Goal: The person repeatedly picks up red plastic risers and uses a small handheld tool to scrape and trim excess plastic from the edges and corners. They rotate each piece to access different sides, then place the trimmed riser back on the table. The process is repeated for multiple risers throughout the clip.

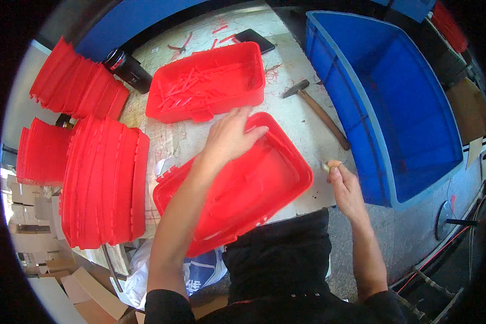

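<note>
Red plastic fills the middle of the head view: a shallow rectangular tray (243, 189) lies tilted across the pale worktop (286, 116), its near edge at the person's dark apron in the lower centre. The left hand (229, 135) rests on the tray's upper rim, fingers spread wide and flat, pressing rather than gripping. The right hand (344, 181), at centre right just beside the tray's right corner, is curled into a narrow pinch around a small pale object (326, 166); what that object is cannot be told.

Doing this well seems to call for a steady left hand, so the tray does not slide on the table while the right hand works at its edge. Keeping the pinch firm and the wrist low should help the small piece meet the rim squarely.

Above the held tray, in the upper centre, a second red tray (208, 83) holds loose red strips. A hammer (318, 110) lies to the upper right of the tray, near the wall of a large blue bin (362, 140) at the right. Stacks of red trays (105, 183) stand on edge at the left, with more (78, 83) in the upper left. A black can (127, 69) stands beside them, and red-handled pliers (181, 46) lie near the top.
</note>
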Available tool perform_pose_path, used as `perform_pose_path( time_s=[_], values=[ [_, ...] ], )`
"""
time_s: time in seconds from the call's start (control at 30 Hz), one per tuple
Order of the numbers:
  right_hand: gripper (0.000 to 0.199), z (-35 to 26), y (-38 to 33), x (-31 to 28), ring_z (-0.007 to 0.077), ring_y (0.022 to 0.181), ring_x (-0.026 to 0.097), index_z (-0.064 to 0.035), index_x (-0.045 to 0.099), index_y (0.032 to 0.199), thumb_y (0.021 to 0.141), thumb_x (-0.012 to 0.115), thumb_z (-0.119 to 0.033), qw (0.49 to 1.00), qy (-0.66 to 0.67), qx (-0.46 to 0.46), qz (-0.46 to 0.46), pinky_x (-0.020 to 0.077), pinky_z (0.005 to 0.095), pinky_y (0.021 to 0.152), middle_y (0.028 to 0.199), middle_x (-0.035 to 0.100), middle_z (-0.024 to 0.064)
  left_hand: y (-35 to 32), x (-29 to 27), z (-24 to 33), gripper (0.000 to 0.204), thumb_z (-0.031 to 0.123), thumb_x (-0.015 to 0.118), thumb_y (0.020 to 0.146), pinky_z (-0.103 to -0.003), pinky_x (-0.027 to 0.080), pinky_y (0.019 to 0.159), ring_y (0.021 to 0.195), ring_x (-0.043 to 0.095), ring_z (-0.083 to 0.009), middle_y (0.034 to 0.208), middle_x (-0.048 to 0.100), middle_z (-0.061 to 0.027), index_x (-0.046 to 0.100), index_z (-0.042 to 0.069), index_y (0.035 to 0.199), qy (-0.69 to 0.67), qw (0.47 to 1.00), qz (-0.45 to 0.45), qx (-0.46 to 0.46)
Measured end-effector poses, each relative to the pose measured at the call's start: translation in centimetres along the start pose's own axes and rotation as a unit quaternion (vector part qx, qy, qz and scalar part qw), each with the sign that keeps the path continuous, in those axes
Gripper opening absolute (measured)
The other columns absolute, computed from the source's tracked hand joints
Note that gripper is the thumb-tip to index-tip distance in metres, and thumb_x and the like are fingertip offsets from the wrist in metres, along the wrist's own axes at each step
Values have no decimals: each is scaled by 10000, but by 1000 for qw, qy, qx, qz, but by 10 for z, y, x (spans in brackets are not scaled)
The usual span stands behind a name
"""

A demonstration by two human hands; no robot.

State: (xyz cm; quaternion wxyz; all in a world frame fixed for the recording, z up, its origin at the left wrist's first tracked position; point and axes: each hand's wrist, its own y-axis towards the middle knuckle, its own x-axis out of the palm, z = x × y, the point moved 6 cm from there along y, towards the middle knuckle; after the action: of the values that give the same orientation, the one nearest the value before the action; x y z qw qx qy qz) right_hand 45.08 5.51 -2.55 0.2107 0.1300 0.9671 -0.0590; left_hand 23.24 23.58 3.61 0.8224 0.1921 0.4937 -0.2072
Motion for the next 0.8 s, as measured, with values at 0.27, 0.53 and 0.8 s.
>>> perform_pose_path(
  time_s=[0.27, 0.53, 0.8],
  values=[
    [264, 22, -8, 37, 70, 633, 458, -49, 580, 887, 1051, 506, -243, 958, 190, 143, -158, 395, 261, 574, 685, 509, -24, -34, 55, 17, 255, 304, 716, 888, -444, 533, 620, 719, 686, -368, 813, 704, -139, 621, 78, 958, 38, 996, -48, 71],
    [325, 22, -2, 50, 67, 635, 448, -31, 567, 833, 1061, 494, -251, 957, 174, 171, -156, 404, 275, 579, 647, 476, -22, -38, 59, 26, 284, 323, 713, 881, -427, 507, 520, 618, 674, -319, 716, 671, -105, 551, 89, 864, 73, 994, -60, 54],
    [310, 21, -13, 48, 56, 649, 451, -30, 585, 866, 1065, 484, -246, 948, 188, 183, -178, 401, 260, 587, 666, 475, -37, -44, 60, 32, 272, 288, 735, 864, -387, 496, 494, 595, 674, -268, 692, 658, -76, 535, 106, 830, 92, 993, -21, 70]
  ],
)
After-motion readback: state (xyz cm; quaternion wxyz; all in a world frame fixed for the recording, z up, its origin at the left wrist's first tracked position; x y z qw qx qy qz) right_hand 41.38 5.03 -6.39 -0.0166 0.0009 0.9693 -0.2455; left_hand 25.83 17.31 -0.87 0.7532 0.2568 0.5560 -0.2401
